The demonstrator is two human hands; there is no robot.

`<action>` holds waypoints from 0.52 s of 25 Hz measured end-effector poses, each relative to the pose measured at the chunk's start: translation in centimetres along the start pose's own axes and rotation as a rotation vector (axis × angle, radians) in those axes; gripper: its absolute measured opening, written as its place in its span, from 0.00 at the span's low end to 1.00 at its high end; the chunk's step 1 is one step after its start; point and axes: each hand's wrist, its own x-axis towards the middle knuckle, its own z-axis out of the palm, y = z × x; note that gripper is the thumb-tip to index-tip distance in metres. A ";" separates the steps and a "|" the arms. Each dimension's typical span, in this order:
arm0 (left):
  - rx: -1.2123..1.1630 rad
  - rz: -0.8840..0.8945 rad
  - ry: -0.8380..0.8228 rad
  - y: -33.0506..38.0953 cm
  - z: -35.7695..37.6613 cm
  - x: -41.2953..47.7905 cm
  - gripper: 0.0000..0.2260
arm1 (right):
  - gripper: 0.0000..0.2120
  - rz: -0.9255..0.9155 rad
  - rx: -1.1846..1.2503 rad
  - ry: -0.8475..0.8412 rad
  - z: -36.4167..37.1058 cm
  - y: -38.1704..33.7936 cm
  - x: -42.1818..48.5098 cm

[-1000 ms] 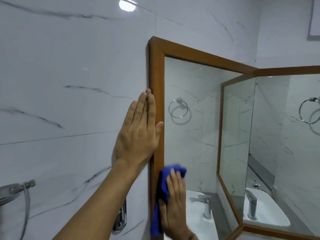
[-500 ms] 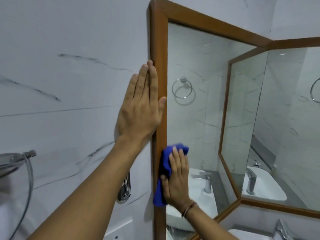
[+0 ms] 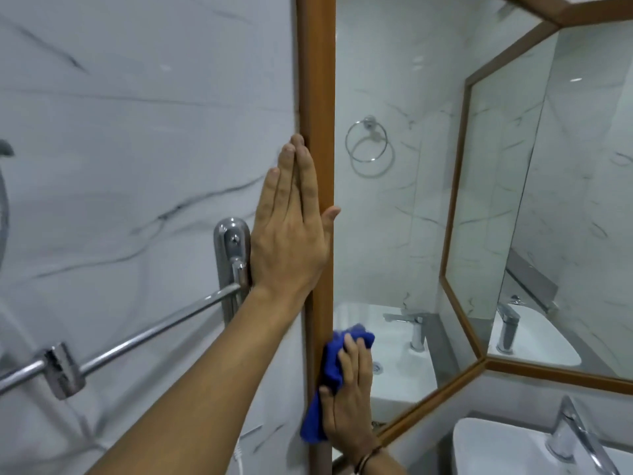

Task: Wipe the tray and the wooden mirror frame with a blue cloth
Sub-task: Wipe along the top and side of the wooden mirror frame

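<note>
The wooden mirror frame [image 3: 317,80] runs vertically up the middle of the view, with its lower rails angling right along the mirror's bottom. My left hand [image 3: 291,228] lies flat and open against the marble wall, its thumb hooked over the frame's left upright. My right hand [image 3: 349,395] presses a blue cloth [image 3: 330,365] against the lower part of that same upright, at its inner edge beside the glass. No tray is in view.
A chrome rail [image 3: 137,341] with its wall bracket [image 3: 231,255] sticks out of the marble wall just left of my left wrist. A white basin [image 3: 496,447] with a chrome tap [image 3: 572,437] sits at the lower right. The mirror reflects a towel ring and sink.
The view has tilted downward, so the frame's top corner has left the picture. My right hand and cloth have slid down the upright. My left hand stays flat at the frame's edge.
</note>
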 end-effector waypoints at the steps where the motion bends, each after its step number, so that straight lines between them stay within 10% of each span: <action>1: 0.017 0.014 0.015 -0.1 0.4 -0.7 0.34 | 0.33 -0.023 0.012 0.016 0.1 0.0 2.2; 9: 0.013 0.040 0.040 -0.3 1.4 -2.5 0.35 | 0.32 0.034 0.024 0.075 1.1 -0.3 -2.1; 13: 0.040 0.052 0.092 -0.3 1.9 -2.4 0.35 | 0.32 -0.036 -0.026 0.124 0.0 -0.1 9.6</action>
